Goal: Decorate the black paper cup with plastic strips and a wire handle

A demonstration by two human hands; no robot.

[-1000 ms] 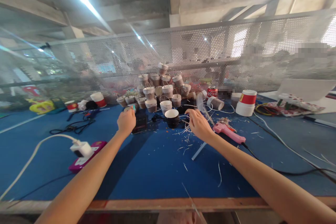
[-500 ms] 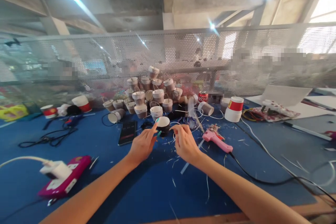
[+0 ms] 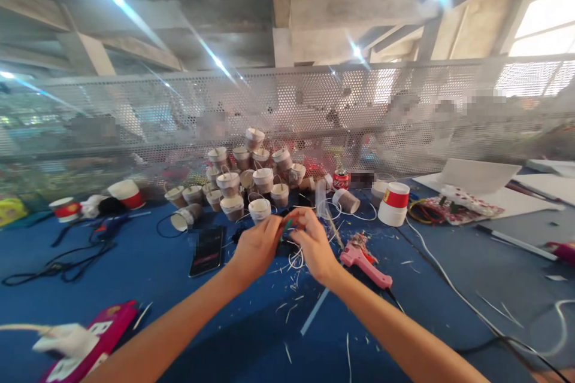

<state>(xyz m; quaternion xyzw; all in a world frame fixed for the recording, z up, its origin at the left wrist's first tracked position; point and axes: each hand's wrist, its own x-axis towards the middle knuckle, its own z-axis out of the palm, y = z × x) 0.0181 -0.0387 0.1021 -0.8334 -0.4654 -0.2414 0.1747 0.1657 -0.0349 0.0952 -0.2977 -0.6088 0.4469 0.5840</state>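
Observation:
My left hand (image 3: 258, 245) and my right hand (image 3: 314, 245) meet over the middle of the blue table. Their fingertips are closed together at a small dark spot; what they pinch is too small and covered to make out. Loops of white cord (image 3: 295, 260) and cut white scraps lie just beneath the right fingers. Right behind the hands stands a small white-rimmed bucket (image 3: 259, 209), part of a heap of little cloth-covered buckets (image 3: 229, 184) with thin handles. A pink glue gun (image 3: 366, 268) lies to the right of my right hand.
A black phone (image 3: 207, 252) lies left of my hands. Nearer me on the left is a magenta power strip (image 3: 101, 335) with a white plug. Red-and-white paper cups (image 3: 395, 198) stand at right, near a cola can (image 3: 341, 179). A perforated metal screen (image 3: 300, 102) closes off the back.
My hands have come together, the left moving right off a white-rimmed dark cup, which is now hidden. The view has tilted up and shifted slightly right.

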